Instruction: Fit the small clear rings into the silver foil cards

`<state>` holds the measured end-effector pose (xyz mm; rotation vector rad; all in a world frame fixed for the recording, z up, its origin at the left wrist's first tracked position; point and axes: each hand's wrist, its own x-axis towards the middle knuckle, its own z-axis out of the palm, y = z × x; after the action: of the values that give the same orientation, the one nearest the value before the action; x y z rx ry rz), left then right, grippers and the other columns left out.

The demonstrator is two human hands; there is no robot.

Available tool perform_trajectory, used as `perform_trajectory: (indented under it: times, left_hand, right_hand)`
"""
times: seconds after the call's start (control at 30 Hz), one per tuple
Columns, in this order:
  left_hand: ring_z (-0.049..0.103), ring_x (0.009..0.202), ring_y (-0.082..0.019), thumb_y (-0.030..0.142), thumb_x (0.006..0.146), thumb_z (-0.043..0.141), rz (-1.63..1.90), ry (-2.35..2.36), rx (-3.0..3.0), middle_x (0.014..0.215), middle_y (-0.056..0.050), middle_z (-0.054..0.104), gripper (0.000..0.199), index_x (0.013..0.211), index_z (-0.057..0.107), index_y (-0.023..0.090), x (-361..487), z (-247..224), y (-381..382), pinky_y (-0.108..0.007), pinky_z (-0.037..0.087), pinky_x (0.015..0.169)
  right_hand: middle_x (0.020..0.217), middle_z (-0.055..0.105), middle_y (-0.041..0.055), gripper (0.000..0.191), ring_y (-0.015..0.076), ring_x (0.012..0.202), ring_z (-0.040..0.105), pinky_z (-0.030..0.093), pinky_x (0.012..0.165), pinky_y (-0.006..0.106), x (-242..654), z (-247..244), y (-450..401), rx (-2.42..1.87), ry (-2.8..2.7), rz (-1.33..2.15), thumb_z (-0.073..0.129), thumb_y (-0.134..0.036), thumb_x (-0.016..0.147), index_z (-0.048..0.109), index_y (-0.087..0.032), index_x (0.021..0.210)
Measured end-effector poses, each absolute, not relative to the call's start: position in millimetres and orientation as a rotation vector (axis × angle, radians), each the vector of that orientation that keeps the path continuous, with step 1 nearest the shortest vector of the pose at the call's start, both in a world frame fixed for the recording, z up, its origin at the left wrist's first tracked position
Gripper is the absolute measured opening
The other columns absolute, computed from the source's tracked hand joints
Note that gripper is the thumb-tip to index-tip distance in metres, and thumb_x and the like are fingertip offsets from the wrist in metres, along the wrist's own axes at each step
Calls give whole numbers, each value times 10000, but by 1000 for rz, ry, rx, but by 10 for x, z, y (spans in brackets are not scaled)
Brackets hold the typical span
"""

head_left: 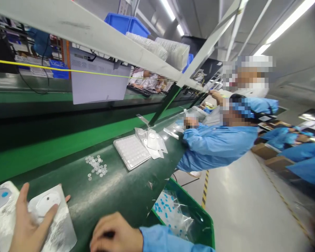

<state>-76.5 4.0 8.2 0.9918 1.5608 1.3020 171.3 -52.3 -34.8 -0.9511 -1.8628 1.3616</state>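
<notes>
My left hand (33, 225) grips a flat white packet (59, 227) with a rounded white piece on its face. The thumb lies across the front, and a fingertip shows past the far edge. Left of it is a similar white packet (0, 224) whose grey oval bears a blue dot. Low in view, over the bench's near edge, my right hand (118, 233) has its fingers curled in; whatever they hold, if anything, is hidden. Small clear round discs (96, 166) lie scattered on the green bench (115, 196) ahead of both hands.
Farther along stands a white compartment tray (131, 152), with several white packets (154, 143) overlapping its right side. Below the bench edge, a green bin (211, 231) holds plastic film with blue dots. A co-worker in blue (220, 140) sits to the right. A slanted white beam (94, 31) crosses above.
</notes>
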Motion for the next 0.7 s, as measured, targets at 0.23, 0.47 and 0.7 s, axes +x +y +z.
perform_trajectory:
  times: [0.23, 0.47, 0.7]
  left_hand:
    - [722, 1032, -284, 306, 867, 637, 1234, 1429, 1347, 1048, -97, 781, 222, 995, 758, 171, -695, 60, -111, -363, 550, 962]
    - [748, 907, -214, 237, 886, 666, 1283, 1352, 1276, 938, -41, 808, 149, 930, 802, 194, -635, 64, -116, -291, 576, 850]
    - [752, 934, -214, 257, 844, 761, 1295, 1342, 1189, 951, -34, 813, 121, 936, 822, 208, -634, 42, -110, -279, 585, 866]
  right_hand:
    - [615, 691, 16, 432, 105, 493, 585, 524, 515, 230, 1117, 126, 370, -1084, -1269, 1637, 840, -569, 732, 773, -157, 842]
    - [620, 700, 28, 327, 138, 532, 636, 570, 543, 262, 1020, 32, 382, -1057, -1386, 1530, 804, -498, 811, 783, -176, 868]
    - [831, 742, 62, 187, 132, 609, 666, 585, 563, 241, 1045, 51, 290, -977, -1505, 1348, 752, -383, 887, 797, -202, 880]
